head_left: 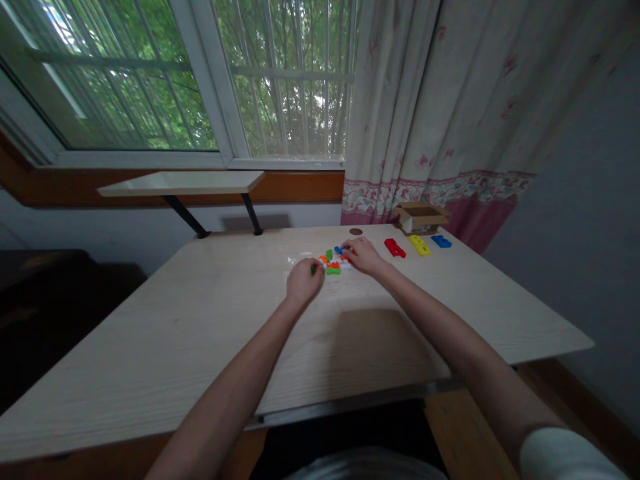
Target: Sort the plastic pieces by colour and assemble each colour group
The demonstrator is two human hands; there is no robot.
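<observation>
A cluster of small plastic toy pieces (333, 262) in green, orange, blue and white lies near the far edge of the pale wood-grain desk (200, 340). My left hand (305, 281) rests at the cluster's near left side, with its fingers closed on a small green piece (313, 269). My right hand (363, 256) lies over the cluster's right side, its fingertips at a blue piece (340, 250) and an orange-red piece (345, 261). Farther right, apart from both hands, lie a red block (395, 247), a yellow block (419, 245) and a blue block (441, 241).
An open cardboard box (421, 218) stands at the desk's far right corner, in front of a floral curtain (430, 100). A small brown disc (355, 231) lies on the far edge. A white shelf (180, 183) stands beyond the desk under the window (125, 80).
</observation>
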